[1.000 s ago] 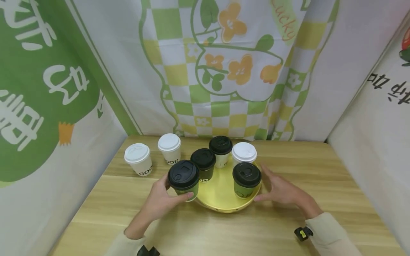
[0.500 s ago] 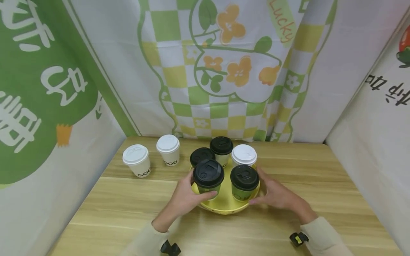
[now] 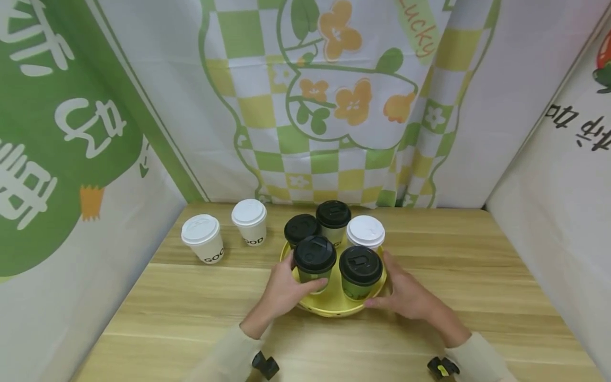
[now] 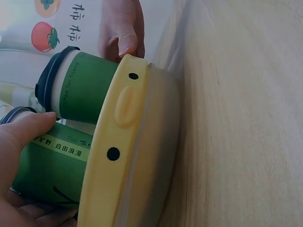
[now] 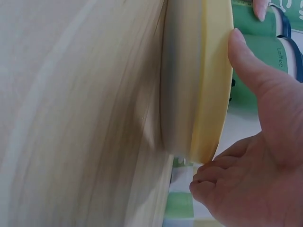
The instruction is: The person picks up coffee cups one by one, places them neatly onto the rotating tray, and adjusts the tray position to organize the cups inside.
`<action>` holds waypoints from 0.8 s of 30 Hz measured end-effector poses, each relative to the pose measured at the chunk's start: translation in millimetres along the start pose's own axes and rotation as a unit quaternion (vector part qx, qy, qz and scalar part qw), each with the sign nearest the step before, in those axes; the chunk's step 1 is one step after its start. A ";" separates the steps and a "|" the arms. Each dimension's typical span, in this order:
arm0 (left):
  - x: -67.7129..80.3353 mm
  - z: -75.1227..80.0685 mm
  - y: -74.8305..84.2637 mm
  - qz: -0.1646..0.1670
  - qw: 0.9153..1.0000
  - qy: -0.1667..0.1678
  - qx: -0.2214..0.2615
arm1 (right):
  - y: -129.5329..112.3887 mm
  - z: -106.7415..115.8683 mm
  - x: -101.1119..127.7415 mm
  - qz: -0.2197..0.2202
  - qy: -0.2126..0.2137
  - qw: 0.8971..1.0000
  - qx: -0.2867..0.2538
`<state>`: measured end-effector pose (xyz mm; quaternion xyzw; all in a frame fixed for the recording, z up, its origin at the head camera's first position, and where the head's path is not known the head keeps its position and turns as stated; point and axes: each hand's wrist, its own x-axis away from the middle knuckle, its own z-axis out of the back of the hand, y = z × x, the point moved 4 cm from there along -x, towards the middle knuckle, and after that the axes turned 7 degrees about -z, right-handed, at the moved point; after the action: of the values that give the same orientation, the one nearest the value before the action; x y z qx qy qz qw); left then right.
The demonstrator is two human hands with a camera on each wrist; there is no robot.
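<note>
My left hand point(image 3: 282, 289) grips a green paper coffee cup point(image 3: 314, 257) with a black lid, thumb across its front. This cup stands over the front left of a round yellow tray point(image 3: 329, 309); in the left wrist view its base meets or nearly meets the tray, partly hidden. My right hand point(image 3: 408, 291) holds the tray's right edge, with the thumb on the rim point(image 5: 215, 94) and curled fingers lower along it. Beside that thumb stands another green cup point(image 4: 90, 87) with a black lid. Two black-lidded cups and a white-lidded cup point(image 3: 365, 231) occupy the tray's back.
Two white cups with white lids, one nearer point(image 3: 202, 239) and one farther back point(image 3: 250, 222), stand on the wooden table point(image 3: 191, 313) left of the tray. A patterned cloth point(image 3: 334, 159) hangs behind the table, and printed fabric walls rise on both sides.
My left hand has carried the green cup rightward, from the tray's left edge to over its front left. The right hand keeps to the tray's right rim, shifting slightly left.
</note>
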<state>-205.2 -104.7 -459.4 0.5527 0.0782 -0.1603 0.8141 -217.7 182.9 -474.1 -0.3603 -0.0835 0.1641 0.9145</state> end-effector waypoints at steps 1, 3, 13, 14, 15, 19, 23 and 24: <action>-0.9 -1.1 -0.9 0.002 1.000 0.002 -0.002 | -1.2 -0.4 1.4 -0.005 0.001 1.000 -0.002; -2.8 -3.1 -2.5 0.010 1.000 0.008 -0.006 | -3.1 -1.2 3.9 -0.009 0.006 1.000 -0.001; -13.2 -13.9 -1.4 -0.006 0.999 0.007 -0.049 | -6.1 -4.7 4.5 -0.003 0.014 1.000 -0.020; -14.4 -14.6 -0.5 -0.008 0.998 0.008 -0.059 | -6.1 -4.9 4.5 0.001 0.016 1.000 -0.021; -15.2 -15.1 0.5 -0.011 0.997 0.009 -0.070 | -6.1 -5.2 4.4 0.003 0.018 1.000 -0.022; -17.9 -17.0 3.2 -0.007 0.995 0.014 -0.101 | -5.6 -6.0 4.2 0.008 0.021 0.999 -0.028; -18.0 -18.1 2.9 0.003 0.995 0.015 -0.099 | -6.4 -6.5 4.2 0.009 0.021 0.999 -0.031; -17.2 -17.8 2.4 0.002 0.995 0.015 -0.097 | -7.1 -6.7 4.3 0.009 0.020 0.999 -0.031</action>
<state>-219.6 -84.4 -458.7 0.4740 0.1044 -0.1416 0.8628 -210.1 175.4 -474.0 -0.3927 -0.0672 0.1620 0.9028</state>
